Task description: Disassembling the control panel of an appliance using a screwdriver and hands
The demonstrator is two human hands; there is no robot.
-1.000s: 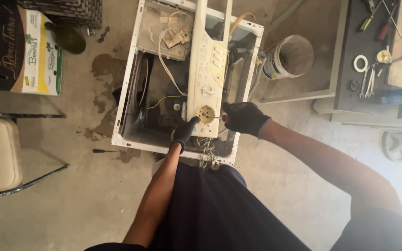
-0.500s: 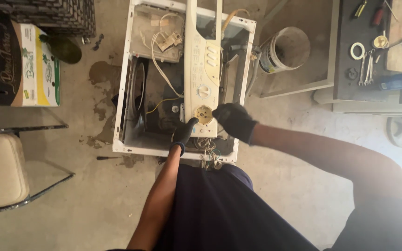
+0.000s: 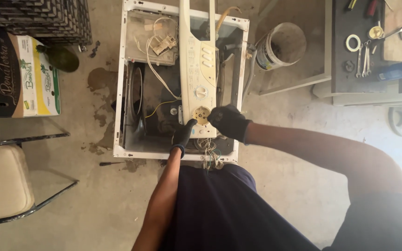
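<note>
An opened white washing machine cabinet (image 3: 121, 93) stands below me with its top off, showing the drum side, wires and hoses. A cream control panel (image 3: 198, 56) lies lengthways across the opening. My left hand (image 3: 184, 134), in a black glove, grips the panel's near end at its lower left. My right hand (image 3: 229, 122), also gloved, rests against the panel's right side, fingers at a round brass-coloured fitting (image 3: 202, 114) in the panel. A bundle of coloured wires (image 3: 209, 153) hangs from the panel's near end.
A white bucket (image 3: 282, 46) stands right of the cabinet. A dark tray with wrenches, tape and a blue can (image 3: 373, 46) lies at far right. A printed cardboard box (image 3: 17, 76), a black crate (image 3: 47, 18) and a cream chair seat (image 3: 1, 181) are at left. A screwdriver (image 3: 112, 163) lies on the stained concrete floor.
The view has shifted slightly. My right hand has moved a little left along the panel toward the round fitting. My left hand keeps its grip on the panel's end.
</note>
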